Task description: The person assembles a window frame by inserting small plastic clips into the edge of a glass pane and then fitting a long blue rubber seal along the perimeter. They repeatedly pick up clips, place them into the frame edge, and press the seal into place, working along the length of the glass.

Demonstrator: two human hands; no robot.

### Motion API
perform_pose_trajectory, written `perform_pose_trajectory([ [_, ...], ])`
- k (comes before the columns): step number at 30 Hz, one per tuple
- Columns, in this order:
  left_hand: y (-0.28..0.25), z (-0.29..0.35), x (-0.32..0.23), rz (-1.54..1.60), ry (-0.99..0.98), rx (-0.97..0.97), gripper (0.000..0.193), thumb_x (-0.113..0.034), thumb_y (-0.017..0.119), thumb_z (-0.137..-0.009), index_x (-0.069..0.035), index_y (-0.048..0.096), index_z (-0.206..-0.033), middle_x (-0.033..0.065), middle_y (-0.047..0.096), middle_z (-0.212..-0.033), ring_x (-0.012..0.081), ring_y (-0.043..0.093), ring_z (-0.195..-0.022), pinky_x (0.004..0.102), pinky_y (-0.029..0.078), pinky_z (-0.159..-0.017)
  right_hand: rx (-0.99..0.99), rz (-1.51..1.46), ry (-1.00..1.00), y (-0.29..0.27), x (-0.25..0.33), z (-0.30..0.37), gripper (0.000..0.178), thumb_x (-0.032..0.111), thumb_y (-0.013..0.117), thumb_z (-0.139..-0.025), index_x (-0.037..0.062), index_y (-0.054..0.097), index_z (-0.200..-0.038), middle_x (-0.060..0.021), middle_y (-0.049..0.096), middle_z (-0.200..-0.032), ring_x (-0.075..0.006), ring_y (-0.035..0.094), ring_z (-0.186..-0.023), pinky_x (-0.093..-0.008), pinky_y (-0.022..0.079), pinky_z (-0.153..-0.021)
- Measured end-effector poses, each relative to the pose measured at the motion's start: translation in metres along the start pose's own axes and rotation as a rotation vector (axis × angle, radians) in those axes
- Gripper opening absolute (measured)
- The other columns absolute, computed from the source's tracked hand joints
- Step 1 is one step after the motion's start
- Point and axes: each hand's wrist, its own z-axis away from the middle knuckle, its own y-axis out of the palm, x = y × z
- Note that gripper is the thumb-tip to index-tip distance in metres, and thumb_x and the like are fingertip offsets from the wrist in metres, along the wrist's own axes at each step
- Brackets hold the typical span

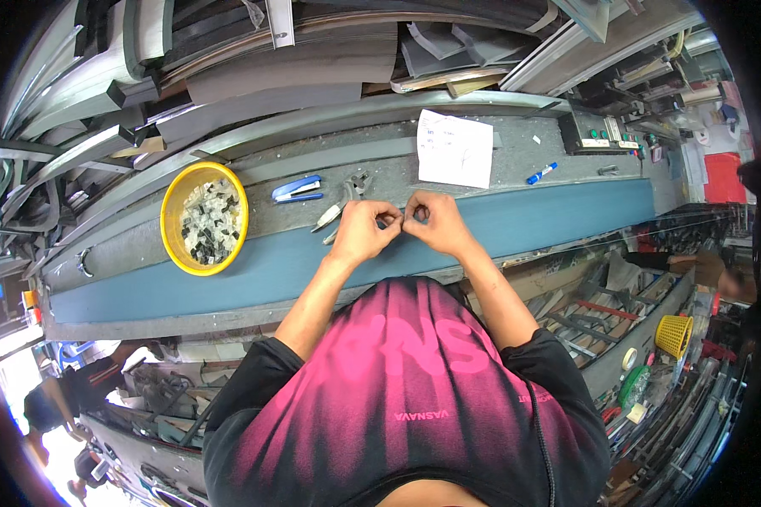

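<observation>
Over the long blue-grey strip [550, 215], my left hand [367, 231] and my right hand [436, 221] meet fingertip to fingertip. Thumb and forefinger are pinched together on each; whatever is between them is too small to make out. Just beyond my left hand lie pliers [357, 184] with pale handles, partly covered by that hand. A blue stapler [297, 189] rests farther left. The yellow basket [168, 218], full of small clear and black plastic pieces [211, 221], stands at the left on the strip's far edge.
Beyond my right hand lies a white paper [455, 149] with handwriting, and a blue marker [542, 173] to its right. A control box [596, 133] with green buttons sits at the far right. Metal profiles [292, 63] are stacked behind the bench. Other people [68, 397] are at the lower left.
</observation>
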Motion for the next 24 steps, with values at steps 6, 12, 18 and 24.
perform_pose_trajectory([
  [6, 0.004, 0.002, 0.032, 0.387, -0.151, 0.095, 0.018, -0.012, 0.083, -0.099, 0.003, 0.083, -0.109, 0.0069, 0.083, -0.094, 0.0139, 0.078, -0.087, 0.0303, 0.061, -0.081, 0.033, -0.186, 0.080, 0.004, -0.001, 0.000, 0.017, 0.009, 0.081, -0.089, 0.0018, 0.075, -0.103, -0.0078, 0.069, -0.086, -0.0206, 0.064, -0.074, -0.0361, 0.053, -0.070],
  [12, 0.008, 0.010, 0.051, 0.701, -0.246, 0.065, 0.016, -0.011, 0.083, -0.103, 0.001, 0.081, -0.114, 0.0067, 0.082, -0.100, 0.0135, 0.077, -0.092, 0.0288, 0.062, -0.085, -0.135, -0.019, -0.171, 0.008, 0.020, 0.006, 0.018, 0.004, 0.084, -0.089, 0.0034, 0.076, -0.105, -0.0079, 0.065, -0.088, -0.0230, 0.062, -0.075, -0.0384, 0.051, -0.068],
  [18, 0.012, 0.019, 0.049, 0.832, -0.306, 0.020, 0.018, -0.015, 0.084, -0.105, 0.000, 0.081, -0.115, 0.0061, 0.082, -0.101, 0.0122, 0.077, -0.092, 0.0281, 0.062, -0.087, -0.116, 0.050, -0.129, 0.010, 0.025, 0.008, 0.016, 0.001, 0.085, -0.089, 0.0027, 0.080, -0.104, -0.0063, 0.065, -0.084, -0.0196, 0.059, -0.072, -0.0360, 0.050, -0.066],
  [24, 0.014, 0.021, 0.047, 0.800, -0.260, 0.003, 0.017, -0.014, 0.084, -0.105, 0.001, 0.082, -0.114, 0.0056, 0.082, -0.098, 0.0115, 0.076, -0.090, 0.0271, 0.062, -0.086, -0.123, 0.074, -0.170, 0.011, 0.022, 0.010, 0.016, 0.001, 0.085, -0.087, 0.0031, 0.080, -0.102, -0.0068, 0.067, -0.083, -0.0210, 0.063, -0.071, -0.0362, 0.053, -0.066],
])
